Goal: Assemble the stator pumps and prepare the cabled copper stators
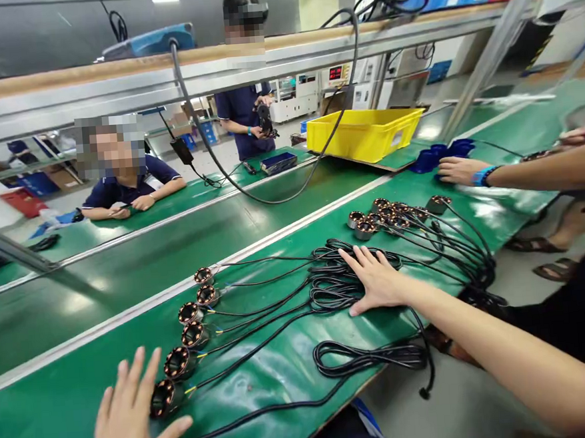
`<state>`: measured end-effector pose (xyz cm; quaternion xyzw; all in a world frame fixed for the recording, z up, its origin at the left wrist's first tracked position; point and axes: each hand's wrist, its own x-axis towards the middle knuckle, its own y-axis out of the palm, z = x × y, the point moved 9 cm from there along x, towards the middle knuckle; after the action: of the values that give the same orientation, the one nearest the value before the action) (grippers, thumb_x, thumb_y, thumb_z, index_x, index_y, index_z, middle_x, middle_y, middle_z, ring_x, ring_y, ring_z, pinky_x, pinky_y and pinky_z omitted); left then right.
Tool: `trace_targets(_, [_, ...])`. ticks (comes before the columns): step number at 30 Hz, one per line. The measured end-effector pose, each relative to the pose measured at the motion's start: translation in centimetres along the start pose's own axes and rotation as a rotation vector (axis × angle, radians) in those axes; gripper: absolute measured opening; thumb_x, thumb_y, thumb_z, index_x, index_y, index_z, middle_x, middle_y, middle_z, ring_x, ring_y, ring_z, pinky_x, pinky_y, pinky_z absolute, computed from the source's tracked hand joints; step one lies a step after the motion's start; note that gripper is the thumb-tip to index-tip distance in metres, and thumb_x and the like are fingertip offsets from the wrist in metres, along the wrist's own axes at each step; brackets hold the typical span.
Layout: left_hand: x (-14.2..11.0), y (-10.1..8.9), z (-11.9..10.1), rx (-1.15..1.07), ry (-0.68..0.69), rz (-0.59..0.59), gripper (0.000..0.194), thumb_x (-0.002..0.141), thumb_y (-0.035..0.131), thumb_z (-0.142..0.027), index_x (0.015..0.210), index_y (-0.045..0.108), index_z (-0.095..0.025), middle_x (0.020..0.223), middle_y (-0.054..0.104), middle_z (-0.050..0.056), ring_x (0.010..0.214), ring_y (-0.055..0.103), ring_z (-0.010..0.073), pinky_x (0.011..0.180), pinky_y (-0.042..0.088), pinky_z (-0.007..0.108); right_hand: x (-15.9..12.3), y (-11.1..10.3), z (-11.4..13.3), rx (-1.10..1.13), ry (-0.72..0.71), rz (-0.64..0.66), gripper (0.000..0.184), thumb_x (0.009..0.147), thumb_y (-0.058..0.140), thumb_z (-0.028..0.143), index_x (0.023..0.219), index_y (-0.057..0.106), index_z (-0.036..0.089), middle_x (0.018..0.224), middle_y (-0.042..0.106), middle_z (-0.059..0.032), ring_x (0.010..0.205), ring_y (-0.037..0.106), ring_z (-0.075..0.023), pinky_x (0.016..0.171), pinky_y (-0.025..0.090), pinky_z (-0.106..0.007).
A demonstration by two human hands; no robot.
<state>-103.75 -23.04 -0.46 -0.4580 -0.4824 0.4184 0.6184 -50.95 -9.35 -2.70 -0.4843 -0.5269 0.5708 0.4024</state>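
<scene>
My left hand [129,417] lies open and flat on the green bench [60,409], its fingers spread, just left of the nearest copper-wound round coil [163,397]. Several such coils [191,313] stand in a row running away from it, each with a black cable. My right hand [374,280] is open, pressed flat on a bundle of looped black cables [332,289]. A second coiled cable loop [370,358] lies near the bench's front edge. Another cluster of coils [382,216] sits farther right.
A yellow bin [361,134] stands at the back. Blue caps [438,154] lie by another person's hand [457,169] with a blue wristband. Two people are across the line, one seated [130,187], one standing [245,115]. A metal rail [212,71] runs overhead.
</scene>
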Motion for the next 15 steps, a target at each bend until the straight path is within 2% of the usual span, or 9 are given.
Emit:
trace_targets(2, [2.0, 0.9, -2.2, 0.023, 0.079, 0.074, 0.1, 0.079, 0.053, -0.073, 0.158, 0.01, -0.028, 0.165, 0.01, 0.009, 0.149, 0.008, 0.0408, 0.113, 0.027, 0.065, 1.4, -0.2, -0.4, 0.003, -0.02, -0.005, 0.152, 0.046, 0.073, 0.085, 0.158, 0.002, 0.011, 0.151, 0.022, -0.0305, 0.139, 0.022, -0.0484, 0.111, 0.02, -0.062])
trace_targets(4, [3.5, 2.0, -3.0, 0.023, 0.103, 0.138, 0.095, 0.082, 0.049, -0.072, 0.158, 0.013, -0.027, 0.164, 0.013, 0.008, 0.149, 0.009, 0.0393, 0.114, 0.026, 0.063, 2.2, -1.0, -0.9, 0.013, -0.041, -0.045, 0.15, 0.045, 0.074, 0.082, 0.158, 0.008, 0.008, 0.144, 0.035, -0.028, 0.134, 0.032, -0.045, 0.111, 0.024, -0.058])
trace_targets(6, [4.4, 2.8, -2.9, 0.014, 0.106, 0.165, 0.088, 0.087, 0.044, -0.068, 0.158, 0.013, -0.026, 0.163, 0.016, 0.007, 0.149, 0.01, 0.0372, 0.115, 0.026, 0.062, 2.6, -1.0, -1.5, 0.029, -0.034, -0.007, 0.152, 0.043, 0.076, 0.081, 0.157, 0.011, 0.005, 0.145, 0.033, -0.0273, 0.137, 0.027, -0.0434, 0.112, 0.023, -0.055])
trace_targets(8, [5.0, 3.2, -2.6, -0.005, 0.119, 0.165, 0.086, 0.089, 0.042, -0.065, 0.158, 0.011, -0.025, 0.163, 0.017, 0.007, 0.149, 0.011, 0.036, 0.116, 0.026, 0.061, 2.7, -0.6, -2.0, 0.049, -0.004, 0.077, 0.156, 0.039, 0.078, 0.079, 0.157, 0.008, 0.006, 0.152, 0.02, -0.0277, 0.142, 0.015, -0.0436, 0.113, 0.022, -0.055])
trace_targets(9, [5.1, 3.2, -2.4, -0.021, 0.124, 0.16, 0.085, 0.09, 0.042, -0.064, 0.158, 0.009, -0.025, 0.163, 0.016, 0.007, 0.149, 0.012, 0.0358, 0.115, 0.027, 0.061, 2.6, -0.5, -2.1, 0.058, 0.01, 0.104, 0.156, 0.04, 0.079, 0.078, 0.157, 0.006, 0.007, 0.153, 0.017, -0.028, 0.142, 0.015, -0.0438, 0.112, 0.023, -0.055])
trace_targets(10, [5.2, 3.3, -2.4, -0.04, 0.128, 0.154, 0.084, 0.091, 0.042, -0.063, 0.158, 0.008, -0.026, 0.163, 0.016, 0.008, 0.149, 0.013, 0.0357, 0.115, 0.029, 0.06, 2.4, -0.6, -2.1, 0.064, 0.022, 0.114, 0.153, 0.043, 0.079, 0.076, 0.158, 0.004, 0.008, 0.151, 0.021, -0.0286, 0.141, 0.021, -0.0439, 0.111, 0.025, -0.055])
trace_targets(13, [5.3, 3.2, -2.3, -0.103, 0.13, 0.129, 0.082, 0.093, 0.041, -0.059, 0.158, 0.005, -0.026, 0.164, 0.012, 0.008, 0.148, 0.016, 0.0347, 0.113, 0.035, 0.057, 1.2, -1.4, -1.6, 0.038, 0.035, 0.074, 0.13, 0.061, 0.077, 0.06, 0.157, 0.008, 0.007, 0.129, 0.05, -0.0259, 0.12, 0.048, -0.0393, 0.102, 0.035, -0.051])
trace_targets(15, [5.5, 3.0, -2.3, -0.111, 0.145, 0.091, 0.085, 0.092, 0.044, -0.059, 0.158, 0.004, -0.026, 0.164, 0.012, 0.009, 0.148, 0.016, 0.035, 0.112, 0.037, 0.057, -0.1, -1.7, -0.8, -0.012, 0.02, 0.039, 0.118, 0.066, 0.074, 0.044, 0.157, 0.011, 0.006, 0.115, 0.058, -0.0217, 0.105, 0.056, -0.0359, 0.095, 0.041, -0.047])
